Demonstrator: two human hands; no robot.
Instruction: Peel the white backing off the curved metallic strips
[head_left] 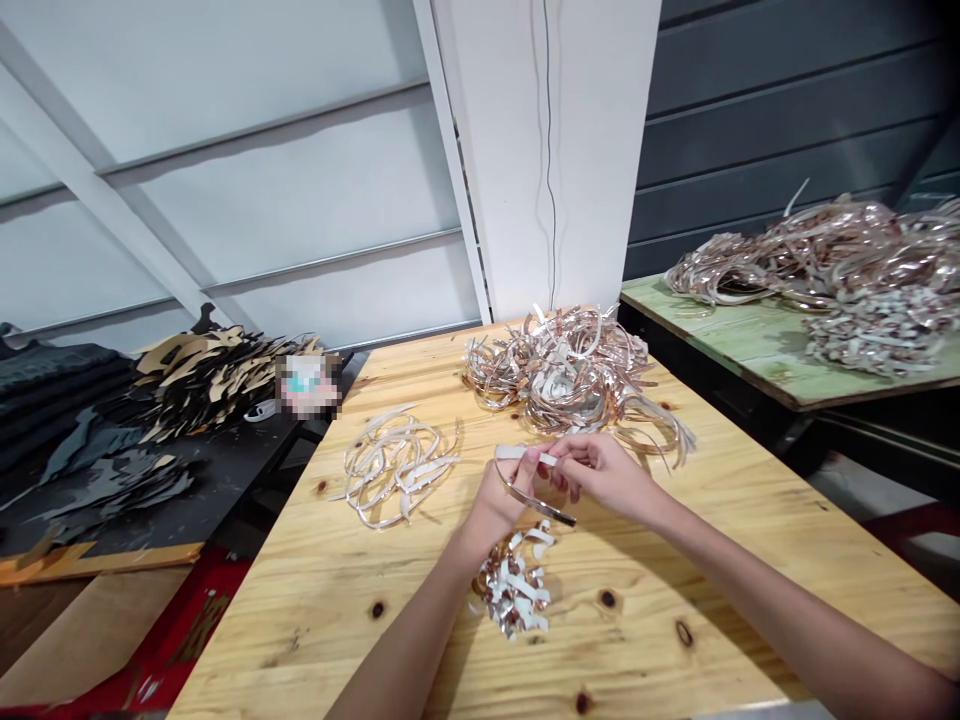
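Note:
Both my hands meet over the middle of the wooden table. My left hand (504, 500) is closed on a narrow strip (517, 488), white on one face and shiny rose-gold on the other, which curls down in a loop. The fingers of my right hand (592, 470) pinch the white end of the same strip close to my left thumb. Below the hands lies a small heap of short strip cuttings (514, 585). To the left is a loose coil of pale strips (397, 465). Behind the hands sits a large tangled pile of rose-gold strips (566, 370).
The wooden table (300, 620) ends at a white wall column (555, 150). On the right, a green-topped table (742, 345) bears more shiny strips (840, 250). A dark table (187, 510) at the left carries stacked black and tan cut pieces (202, 375).

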